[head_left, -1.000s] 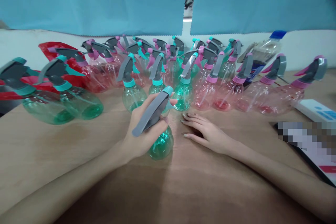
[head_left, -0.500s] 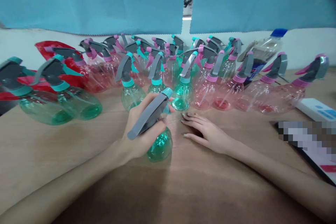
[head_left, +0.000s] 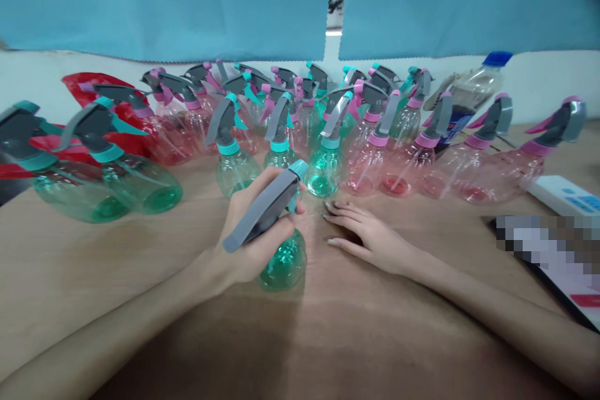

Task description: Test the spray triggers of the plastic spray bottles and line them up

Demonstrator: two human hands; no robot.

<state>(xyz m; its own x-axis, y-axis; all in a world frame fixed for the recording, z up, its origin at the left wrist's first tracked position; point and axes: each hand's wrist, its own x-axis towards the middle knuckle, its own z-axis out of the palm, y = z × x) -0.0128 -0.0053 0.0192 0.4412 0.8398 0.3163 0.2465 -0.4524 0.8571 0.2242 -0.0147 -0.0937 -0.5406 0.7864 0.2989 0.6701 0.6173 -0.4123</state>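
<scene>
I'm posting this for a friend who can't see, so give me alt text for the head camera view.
A person's left hand grips a green spray bottle near its trigger, while the right hand rests on a brown table. Beyond them, many green and pink spray bottles crowd the table's far side.

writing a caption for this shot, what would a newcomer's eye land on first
Probably the green spray bottle near the centre, in front of the others, its grey trigger head gripped by the left hand. Next, likely the crowd of green and pink spray bottles spread across the table behind it, below the broad blue cloth.
</scene>
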